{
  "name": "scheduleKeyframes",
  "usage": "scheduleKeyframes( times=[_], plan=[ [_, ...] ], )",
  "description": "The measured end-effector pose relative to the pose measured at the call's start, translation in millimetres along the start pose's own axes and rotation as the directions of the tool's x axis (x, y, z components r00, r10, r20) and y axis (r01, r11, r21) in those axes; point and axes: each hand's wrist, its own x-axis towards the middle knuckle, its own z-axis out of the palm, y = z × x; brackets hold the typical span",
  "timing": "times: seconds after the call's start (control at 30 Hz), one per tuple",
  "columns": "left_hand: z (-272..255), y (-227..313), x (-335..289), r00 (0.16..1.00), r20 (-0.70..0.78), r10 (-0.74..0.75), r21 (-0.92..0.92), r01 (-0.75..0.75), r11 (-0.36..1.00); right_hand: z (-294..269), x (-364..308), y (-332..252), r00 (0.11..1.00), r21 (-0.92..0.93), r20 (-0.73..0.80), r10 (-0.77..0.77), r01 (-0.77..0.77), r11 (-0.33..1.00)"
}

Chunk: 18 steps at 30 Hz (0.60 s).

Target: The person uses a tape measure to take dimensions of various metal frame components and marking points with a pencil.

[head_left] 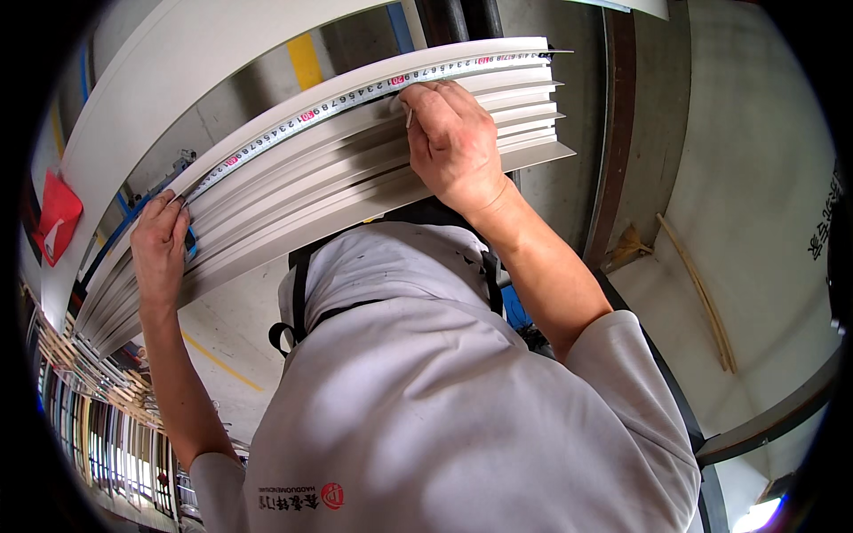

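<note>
A long, ribbed off-white profile (355,151) lies across in front of me, its right end cut to show several thin flanges. Along its far edge stretches the metal blade of a tape measure (338,104), reaching to the profile's right end. My left hand (158,244) is closed around the tape measure's case, of which only a bit of blue shows beside the fingers. My right hand (458,142) rests on the profile just below the blade, fingers pinched together. A small, thin thing shows at its fingertips, too little to name.
Beyond the profile runs another long, curved white piece (115,115), with a red triangular piece (59,218) at its left. Many stacked bars (107,435) stand at the lower left. A brown upright post (613,133) and thin wooden strips (702,298) are on the right.
</note>
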Motion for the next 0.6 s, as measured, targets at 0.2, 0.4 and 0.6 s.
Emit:
scheduleKeyframes(
  times=[0.2, 0.4, 0.6],
  plan=[
    [0.5, -2.9, -1.2, 1.000, 0.015, -0.005, -0.027, 0.005, 1.000, -3.1, -3.4, 0.4, 0.998, -0.024, 0.032, -0.047, 0.048, 0.999],
    [-0.3, -1.7, -0.6, 1.000, 0.024, 0.020, -0.007, -0.020, 1.000, -25.8, 0.7, -10.7, 0.990, 0.036, 0.138, 0.003, -0.008, 0.999],
    [-1.8, 4.1, 1.2, 1.000, 0.006, 0.016, -0.005, -0.016, 1.000, -37.4, 1.7, -7.1, 0.974, 0.036, 0.227, 0.006, -0.014, 0.999]
  ],
)
